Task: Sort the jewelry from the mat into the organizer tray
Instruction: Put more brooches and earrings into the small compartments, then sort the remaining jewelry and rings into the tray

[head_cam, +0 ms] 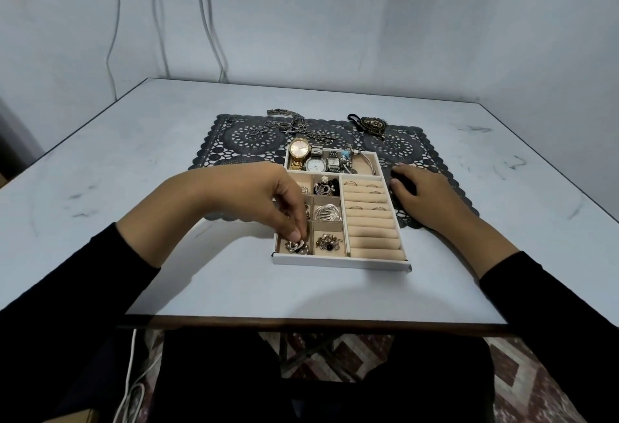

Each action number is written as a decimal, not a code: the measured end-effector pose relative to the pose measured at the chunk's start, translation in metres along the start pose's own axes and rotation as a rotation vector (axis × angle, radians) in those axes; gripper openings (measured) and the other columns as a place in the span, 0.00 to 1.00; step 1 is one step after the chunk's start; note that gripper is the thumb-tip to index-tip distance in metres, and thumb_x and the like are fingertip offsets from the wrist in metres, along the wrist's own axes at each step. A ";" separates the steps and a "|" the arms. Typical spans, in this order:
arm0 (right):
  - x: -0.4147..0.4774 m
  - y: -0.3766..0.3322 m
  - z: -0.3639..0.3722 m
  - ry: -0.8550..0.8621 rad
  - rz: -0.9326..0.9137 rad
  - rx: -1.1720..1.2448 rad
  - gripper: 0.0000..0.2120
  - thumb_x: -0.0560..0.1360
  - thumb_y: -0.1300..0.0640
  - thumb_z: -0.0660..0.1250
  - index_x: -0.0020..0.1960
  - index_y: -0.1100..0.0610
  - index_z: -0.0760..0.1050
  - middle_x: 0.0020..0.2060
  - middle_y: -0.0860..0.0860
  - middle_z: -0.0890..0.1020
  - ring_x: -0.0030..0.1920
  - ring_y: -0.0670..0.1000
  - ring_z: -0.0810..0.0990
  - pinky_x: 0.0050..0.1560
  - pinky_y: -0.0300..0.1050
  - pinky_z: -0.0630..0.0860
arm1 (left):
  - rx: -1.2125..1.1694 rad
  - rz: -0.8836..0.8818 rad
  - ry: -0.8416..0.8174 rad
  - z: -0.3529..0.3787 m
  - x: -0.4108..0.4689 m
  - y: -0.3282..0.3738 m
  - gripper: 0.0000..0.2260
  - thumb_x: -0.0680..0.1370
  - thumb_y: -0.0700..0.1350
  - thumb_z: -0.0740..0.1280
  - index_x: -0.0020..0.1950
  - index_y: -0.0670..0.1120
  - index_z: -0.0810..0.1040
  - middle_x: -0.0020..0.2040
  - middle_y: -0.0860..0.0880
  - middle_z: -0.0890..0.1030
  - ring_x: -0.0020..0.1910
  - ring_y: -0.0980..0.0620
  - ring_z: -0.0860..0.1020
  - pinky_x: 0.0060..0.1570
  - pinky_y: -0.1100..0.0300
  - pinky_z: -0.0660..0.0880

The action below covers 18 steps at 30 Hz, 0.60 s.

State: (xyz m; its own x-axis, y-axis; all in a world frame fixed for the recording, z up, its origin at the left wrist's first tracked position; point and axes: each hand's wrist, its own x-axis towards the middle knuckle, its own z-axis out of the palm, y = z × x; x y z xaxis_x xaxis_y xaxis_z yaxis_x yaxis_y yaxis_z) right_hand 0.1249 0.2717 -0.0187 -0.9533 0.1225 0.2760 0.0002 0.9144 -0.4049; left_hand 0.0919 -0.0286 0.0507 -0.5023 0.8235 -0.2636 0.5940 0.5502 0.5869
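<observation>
The white organizer tray (341, 262) with beige compartments stands on the table, half on a dark lace mat (418, 141). My left hand (261, 194) reaches down into the tray's near left compartment, fingertips pinching a silver brooch (296, 246). My right hand (425, 193) rests flat on the mat beside the tray's right wall, fingers relaxed. Watches (310, 157) and a bangle (366, 162) fill the far compartment. Rings (363, 185) sit in the roll slots. Loose rings (264, 127), a chain (301, 126) and a dark pendant (371, 126) lie on the mat's far side.
The pale table (134, 161) stands against a light wall, with its near edge at my lap. White cables (132, 372) hang below the table on the left. Other small compartments hold brooches (328, 242) and earrings (326, 186).
</observation>
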 end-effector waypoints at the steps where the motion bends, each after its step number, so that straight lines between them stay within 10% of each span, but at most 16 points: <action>1: 0.000 0.000 0.000 0.000 0.000 -0.001 0.17 0.79 0.53 0.61 0.66 0.58 0.73 0.62 0.54 0.79 0.62 0.54 0.75 0.60 0.43 0.68 | -0.003 0.009 0.011 0.001 0.000 0.000 0.14 0.65 0.63 0.74 0.48 0.61 0.85 0.45 0.49 0.84 0.44 0.34 0.80 0.40 0.34 0.75; 4: 0.000 0.001 0.000 0.002 0.002 0.005 0.17 0.79 0.53 0.62 0.66 0.57 0.73 0.62 0.53 0.79 0.62 0.53 0.75 0.59 0.42 0.67 | -0.030 0.044 0.066 0.004 -0.001 0.003 0.07 0.69 0.51 0.78 0.46 0.58 0.86 0.44 0.52 0.85 0.45 0.46 0.81 0.50 0.41 0.77; 8: 0.001 0.001 0.000 0.001 0.018 0.031 0.18 0.79 0.54 0.62 0.67 0.57 0.73 0.62 0.54 0.79 0.62 0.53 0.75 0.59 0.41 0.67 | -0.264 0.070 0.188 0.005 -0.003 0.002 0.05 0.73 0.45 0.75 0.47 0.51 0.86 0.41 0.46 0.84 0.31 0.50 0.75 0.26 0.60 0.68; 18: 0.022 0.012 -0.003 0.080 0.020 0.030 0.17 0.78 0.56 0.63 0.67 0.59 0.72 0.60 0.56 0.78 0.61 0.55 0.75 0.59 0.42 0.67 | -0.301 -0.018 0.709 -0.008 0.022 -0.050 0.10 0.79 0.45 0.68 0.60 0.53 0.80 0.55 0.55 0.83 0.55 0.57 0.80 0.62 0.54 0.75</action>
State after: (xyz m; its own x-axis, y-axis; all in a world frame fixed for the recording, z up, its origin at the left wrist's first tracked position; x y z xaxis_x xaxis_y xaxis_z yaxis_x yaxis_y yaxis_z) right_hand 0.1049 0.2866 -0.0154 -0.9259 0.1726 0.3359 0.0094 0.8997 -0.4364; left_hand 0.0462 -0.0395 0.0214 -0.8533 0.4732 0.2190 0.4361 0.4174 0.7972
